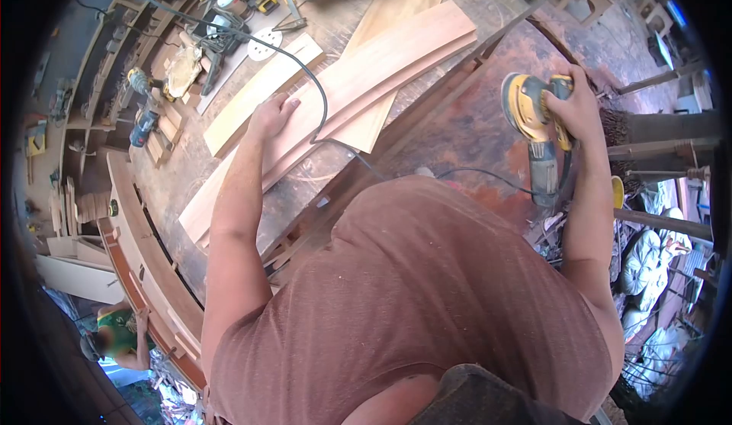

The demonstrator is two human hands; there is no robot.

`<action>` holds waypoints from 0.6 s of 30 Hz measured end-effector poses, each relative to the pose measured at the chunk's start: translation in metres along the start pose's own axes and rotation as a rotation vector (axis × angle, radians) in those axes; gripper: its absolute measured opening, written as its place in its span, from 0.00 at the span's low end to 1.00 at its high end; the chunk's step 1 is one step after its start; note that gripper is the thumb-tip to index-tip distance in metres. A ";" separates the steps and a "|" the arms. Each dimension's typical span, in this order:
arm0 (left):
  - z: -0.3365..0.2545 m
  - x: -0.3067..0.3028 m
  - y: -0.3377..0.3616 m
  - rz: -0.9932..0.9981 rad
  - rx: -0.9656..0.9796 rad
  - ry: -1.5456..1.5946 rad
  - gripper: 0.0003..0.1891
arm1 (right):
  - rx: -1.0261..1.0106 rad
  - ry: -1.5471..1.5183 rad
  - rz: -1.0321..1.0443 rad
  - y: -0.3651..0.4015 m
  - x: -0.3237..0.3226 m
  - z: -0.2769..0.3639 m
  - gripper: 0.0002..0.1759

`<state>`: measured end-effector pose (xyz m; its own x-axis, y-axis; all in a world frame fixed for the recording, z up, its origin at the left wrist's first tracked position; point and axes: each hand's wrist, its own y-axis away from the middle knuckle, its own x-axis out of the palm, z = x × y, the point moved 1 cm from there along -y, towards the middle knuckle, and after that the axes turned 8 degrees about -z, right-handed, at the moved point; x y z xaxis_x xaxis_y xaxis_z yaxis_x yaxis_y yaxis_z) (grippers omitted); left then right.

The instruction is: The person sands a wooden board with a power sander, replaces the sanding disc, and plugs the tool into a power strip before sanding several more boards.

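Note:
My right hand (pixel 577 110) grips a yellow and black orbital sander (pixel 526 108), held up off to the right of the boards with its round pad turned to the left. A dark cord (pixel 323 97) trails from the sander past my body and over the boards. My left hand (pixel 273 117) holds the far edge of a long pinkish wooden board (pixel 381 62), thumb on top; its other fingers are partly hidden. This board has a stepped near edge and lies across a paler board (pixel 367 131). Beside my left hand lies a shorter pale board (pixel 255 93).
The worktable (pixel 305 169) carries a white perforated disc (pixel 264 43), a cordless drill (pixel 142 126) and several power tools at the back. A person (pixel 118 333) in green is at the lower left. White sacks (pixel 640 265) lie at the right.

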<state>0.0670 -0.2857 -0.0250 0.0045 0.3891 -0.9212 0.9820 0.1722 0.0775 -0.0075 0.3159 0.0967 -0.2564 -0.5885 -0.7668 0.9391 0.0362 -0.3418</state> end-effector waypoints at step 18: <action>-0.027 0.058 0.040 -0.332 -0.046 0.710 0.31 | -0.273 0.336 0.409 -0.221 0.211 0.102 0.50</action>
